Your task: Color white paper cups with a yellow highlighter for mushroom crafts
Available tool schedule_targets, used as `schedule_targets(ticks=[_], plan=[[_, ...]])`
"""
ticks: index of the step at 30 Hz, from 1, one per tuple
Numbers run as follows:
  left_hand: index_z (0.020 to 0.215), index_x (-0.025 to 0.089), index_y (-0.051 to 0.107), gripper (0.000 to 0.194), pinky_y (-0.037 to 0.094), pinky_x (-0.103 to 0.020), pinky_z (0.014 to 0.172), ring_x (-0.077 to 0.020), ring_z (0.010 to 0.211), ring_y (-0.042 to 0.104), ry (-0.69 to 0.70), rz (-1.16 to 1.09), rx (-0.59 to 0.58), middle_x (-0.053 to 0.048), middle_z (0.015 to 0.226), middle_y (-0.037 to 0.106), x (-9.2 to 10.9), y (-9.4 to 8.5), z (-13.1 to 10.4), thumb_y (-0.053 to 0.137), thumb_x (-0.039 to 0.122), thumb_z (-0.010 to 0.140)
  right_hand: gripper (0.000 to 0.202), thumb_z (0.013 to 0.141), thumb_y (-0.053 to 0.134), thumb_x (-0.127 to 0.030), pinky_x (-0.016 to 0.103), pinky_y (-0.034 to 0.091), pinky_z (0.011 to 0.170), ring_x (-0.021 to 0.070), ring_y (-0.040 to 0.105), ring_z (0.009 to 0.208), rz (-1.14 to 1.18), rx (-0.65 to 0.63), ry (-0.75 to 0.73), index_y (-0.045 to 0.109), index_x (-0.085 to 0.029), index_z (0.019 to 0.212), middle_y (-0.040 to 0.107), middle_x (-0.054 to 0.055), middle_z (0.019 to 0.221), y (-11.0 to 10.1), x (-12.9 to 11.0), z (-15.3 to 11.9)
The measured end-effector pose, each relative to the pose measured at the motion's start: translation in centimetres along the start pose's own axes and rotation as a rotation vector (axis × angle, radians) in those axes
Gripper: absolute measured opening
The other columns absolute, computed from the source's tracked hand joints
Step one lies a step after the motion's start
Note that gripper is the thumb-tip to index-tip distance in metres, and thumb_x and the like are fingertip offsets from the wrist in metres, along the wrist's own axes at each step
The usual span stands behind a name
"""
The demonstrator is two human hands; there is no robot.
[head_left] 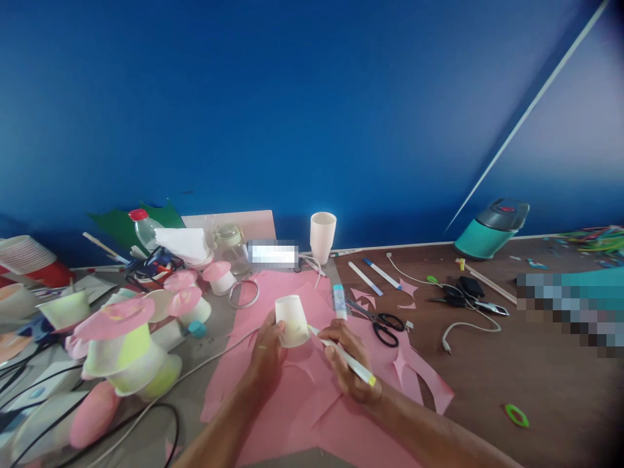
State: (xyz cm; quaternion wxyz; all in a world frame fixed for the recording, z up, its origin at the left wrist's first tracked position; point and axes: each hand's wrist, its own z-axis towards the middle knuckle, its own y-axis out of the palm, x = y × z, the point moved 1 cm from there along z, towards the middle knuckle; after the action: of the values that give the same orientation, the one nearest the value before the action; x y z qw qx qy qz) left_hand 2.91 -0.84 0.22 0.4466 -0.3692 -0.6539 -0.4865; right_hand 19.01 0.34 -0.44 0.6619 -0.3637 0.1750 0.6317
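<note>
My left hand (267, 348) is wrapped round the side of a small white paper cup (291, 321), which stands upside down in its grasp above pink paper (292, 422). Pale yellow colour shows on the lower part of the cup. In my right hand (348, 357) is a white marker (353, 365) with a yellow end; its tip points at the cup's lower right side, and whether it touches cannot be told. A glue stick (339, 300) and black-handled scissors (385, 328) lie just beyond my right hand.
Stacked white cups (322, 237) stand by the blue wall. Decorated cups with pink tops (119, 318) and cables crowd the left. Two markers (383, 273), pink scraps, a white cable (470, 324), a green ring (516, 415) and a teal flask (490, 231) are on the right.
</note>
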Motion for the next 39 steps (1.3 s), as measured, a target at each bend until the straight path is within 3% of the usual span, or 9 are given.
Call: schedule_targets(ticks=[5, 13, 18, 25, 29, 33, 39], plan=[[0.103, 0.021, 0.059, 0.029, 0.044, -0.024, 0.066, -0.0186, 0.08, 0.059, -0.033, -0.114, -0.061, -0.003, 0.087, 0.064, -0.7, -0.2, 0.4, 0.056, 0.027, 0.075, 0.022, 0.088, 0.045, -0.026, 0.039, 0.046, 0.069, 0.021, 0.054, 0.07, 0.001, -0.076, -0.104, 0.055, -0.022, 0.107, 0.061, 0.005, 0.076, 0.2, -0.7, 0.2], [0.099, 0.019, 0.062, 0.029, 0.043, -0.026, 0.067, -0.02, 0.079, 0.058, -0.009, -0.065, -0.042, -0.004, 0.083, 0.065, -1.3, -0.6, 0.8, 0.059, 0.03, 0.072, 0.025, 0.086, 0.045, -0.021, 0.039, 0.046, 0.071, 0.0213, 0.058, 0.072, -0.029, -0.114, -0.148, 0.053, -0.022, 0.11, 0.064, 0.006, 0.081, 0.4, -0.8, 0.5], [0.095, 0.018, 0.06, 0.023, 0.042, -0.023, 0.064, -0.0167, 0.074, 0.056, 0.015, -0.039, -0.034, -0.002, 0.08, 0.062, -0.5, -0.3, 0.3, 0.057, 0.028, 0.074, 0.018, 0.085, 0.044, -0.02, 0.039, 0.044, 0.071, 0.0182, 0.054, 0.066, -0.067, -0.113, -0.153, 0.055, -0.02, 0.1, 0.061, 0.002, 0.072, 0.3, -0.5, 0.4], [0.096, 0.02, 0.058, 0.022, 0.042, -0.022, 0.062, -0.0144, 0.068, 0.055, -0.009, -0.049, -0.06, -0.001, 0.077, 0.061, -0.1, 0.0, 0.0, 0.054, 0.031, 0.077, 0.015, 0.089, 0.043, -0.024, 0.035, 0.042, 0.065, 0.0178, 0.048, 0.065, -0.02, -0.04, -0.015, 0.056, -0.022, 0.081, 0.056, 0.001, 0.063, 0.0, 0.3, 0.2], [0.103, 0.02, 0.058, 0.027, 0.041, -0.022, 0.063, -0.0146, 0.072, 0.056, -0.002, -0.081, -0.084, -0.001, 0.08, 0.062, -0.8, -0.1, 0.4, 0.054, 0.027, 0.077, 0.017, 0.091, 0.041, -0.027, 0.037, 0.043, 0.066, 0.018, 0.047, 0.065, 0.026, -0.005, -0.061, 0.057, -0.021, 0.091, 0.055, 0.002, 0.066, -0.2, -0.2, 0.4], [0.106, 0.018, 0.059, 0.032, 0.042, -0.024, 0.065, -0.0175, 0.076, 0.058, 0.001, -0.091, -0.069, -0.003, 0.083, 0.063, -1.2, -0.4, 0.6, 0.056, 0.027, 0.075, 0.022, 0.09, 0.043, -0.03, 0.038, 0.045, 0.068, 0.0193, 0.052, 0.069, 0.047, -0.091, -0.129, 0.055, -0.02, 0.106, 0.06, 0.005, 0.074, 0.1, -0.6, 0.4], [0.106, 0.019, 0.061, 0.033, 0.043, -0.024, 0.065, -0.0192, 0.081, 0.058, 0.002, -0.065, -0.039, -0.005, 0.089, 0.065, -2.1, -1.0, 0.8, 0.059, 0.03, 0.075, 0.026, 0.088, 0.046, -0.024, 0.039, 0.045, 0.072, 0.0202, 0.058, 0.074, 0.005, -0.14, -0.195, 0.053, -0.02, 0.112, 0.065, 0.007, 0.084, 0.5, -0.5, 0.5]])
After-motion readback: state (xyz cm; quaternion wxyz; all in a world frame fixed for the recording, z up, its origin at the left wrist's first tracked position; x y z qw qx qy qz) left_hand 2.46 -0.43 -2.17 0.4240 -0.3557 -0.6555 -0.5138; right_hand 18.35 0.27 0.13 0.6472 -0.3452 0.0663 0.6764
